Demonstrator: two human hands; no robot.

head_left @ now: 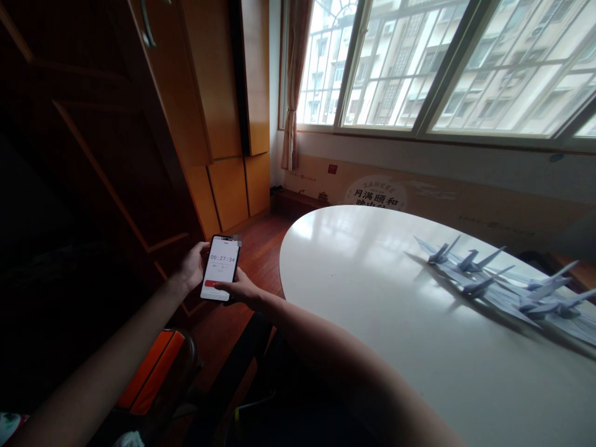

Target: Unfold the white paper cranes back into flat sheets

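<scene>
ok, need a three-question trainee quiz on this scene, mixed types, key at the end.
1. True or false: the folded paper shapes lie on the orange seat.
2. Which hand's thumb is at the red on-screen button of the phone? A) left B) right C) neither
3. Fill in: the phone's screen shows the time ____.

Key: 1. False, they lie on the white table. 2. B, the right hand. 3. 00:27:34.

Bright barred windows [395, 68], wooden cabinets [226, 118], reddish floor [261, 248], white table [354, 267].
</scene>
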